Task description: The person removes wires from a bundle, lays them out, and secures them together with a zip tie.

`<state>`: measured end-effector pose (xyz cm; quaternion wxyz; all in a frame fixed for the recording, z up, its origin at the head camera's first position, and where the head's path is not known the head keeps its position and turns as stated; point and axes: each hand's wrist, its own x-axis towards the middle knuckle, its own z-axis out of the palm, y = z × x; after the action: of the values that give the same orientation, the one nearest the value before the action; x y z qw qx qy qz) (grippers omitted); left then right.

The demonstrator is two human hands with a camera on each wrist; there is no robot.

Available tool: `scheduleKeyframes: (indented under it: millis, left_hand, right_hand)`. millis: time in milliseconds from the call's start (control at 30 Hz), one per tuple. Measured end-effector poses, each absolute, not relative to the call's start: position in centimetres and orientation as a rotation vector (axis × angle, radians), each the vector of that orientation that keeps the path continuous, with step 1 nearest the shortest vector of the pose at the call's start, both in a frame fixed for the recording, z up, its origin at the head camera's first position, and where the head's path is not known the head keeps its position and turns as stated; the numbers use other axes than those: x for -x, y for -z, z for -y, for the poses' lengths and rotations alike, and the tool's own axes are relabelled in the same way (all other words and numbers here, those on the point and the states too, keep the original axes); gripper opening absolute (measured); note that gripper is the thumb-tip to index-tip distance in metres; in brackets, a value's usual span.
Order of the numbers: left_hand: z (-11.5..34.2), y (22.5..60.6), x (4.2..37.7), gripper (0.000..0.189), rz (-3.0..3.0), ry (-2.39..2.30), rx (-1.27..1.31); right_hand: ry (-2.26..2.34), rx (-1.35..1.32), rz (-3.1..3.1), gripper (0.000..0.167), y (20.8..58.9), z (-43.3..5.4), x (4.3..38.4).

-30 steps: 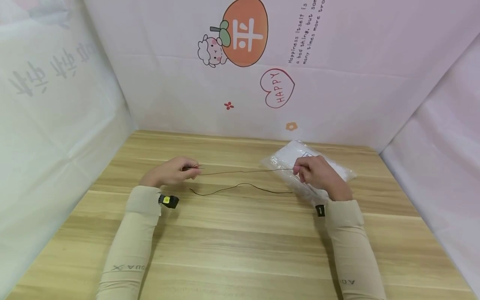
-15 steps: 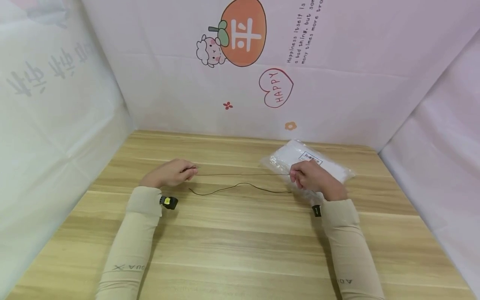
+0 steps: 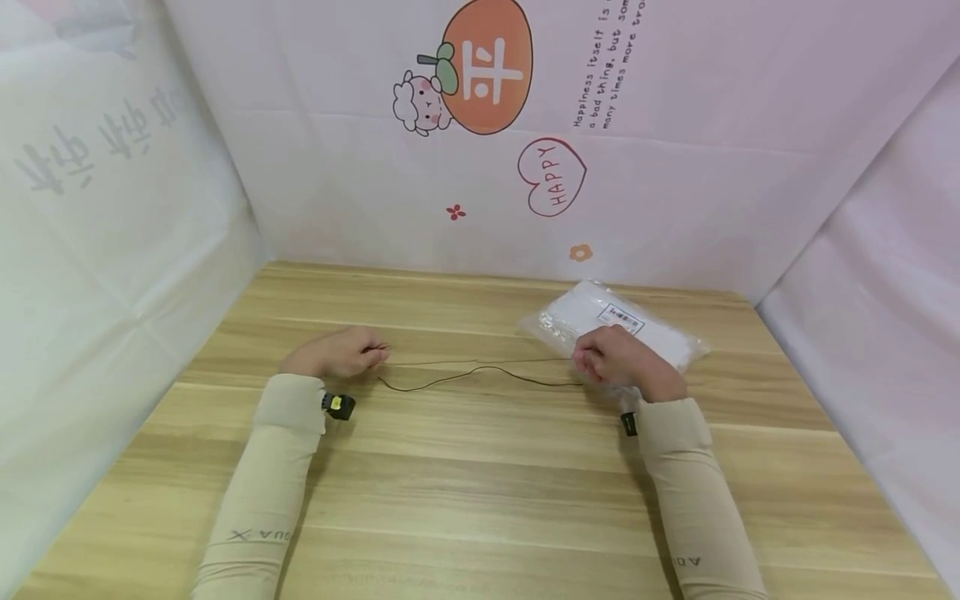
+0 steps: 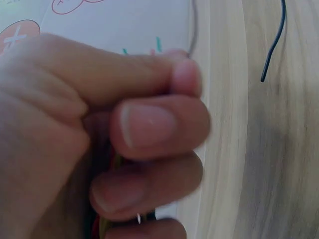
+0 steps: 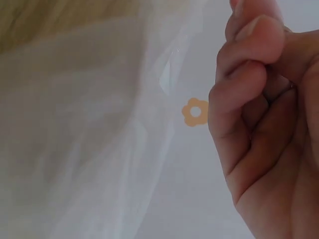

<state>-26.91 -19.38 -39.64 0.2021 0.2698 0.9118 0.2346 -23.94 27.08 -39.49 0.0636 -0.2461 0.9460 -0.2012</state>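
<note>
Head: left hand (image 3: 341,353) pinches one end of a thin wire (image 3: 476,361), right hand (image 3: 618,360) the other; it spans between them, just far of a dark wavy wire (image 3: 491,368) on the table (image 3: 480,500). Plastic-wrapped package (image 3: 660,333) at far right.
Left wrist: curled left hand also holds coloured wires (image 4: 103,225).
Right wrist: fingers curled; wire end hidden.

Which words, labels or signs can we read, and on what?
"HAPPY": red heart, back cloth.
"平": orange fruit, back cloth.
"Happiness itself is… a bad thing, but som… many times more tro…": back cloth, lines cut off.
Left cloth: characters too faint.
Package label: too small.
Yellow wrist sticker: too small.
Sleeves: letters unclear, partly hidden.
</note>
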Motion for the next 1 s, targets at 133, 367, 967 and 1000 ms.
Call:
scheduleKeyframes:
  millis: [133, 367, 967, 1000]
  left_hand:
    - [19.3, 39.5, 26.7, 0.038, -2.556, -0.598, -0.654]
    - [19.3, 39.1, 26.2, 0.035, -2.569, -0.556, -0.446]
    - [19.8, 38.6, 25.7, 0.039, -2.599, -0.604, -0.412]
    - [19.8, 38.6, 25.7, 0.039, -2.605, -0.607, -0.427]
  right_hand:
    - [0.59, 0.781, -2.885, 0.037, 39.6, -26.5, 24.0]
    - [0.515, 0.878, -2.949, 0.036, 39.8, -25.8, 24.0]
    - [0.506, 0.824, -2.903, 0.029, 39.9, -26.0, 24.1]
    - [0.512, 0.803, -2.896, 0.028, 39.8, -26.0, 24.1]
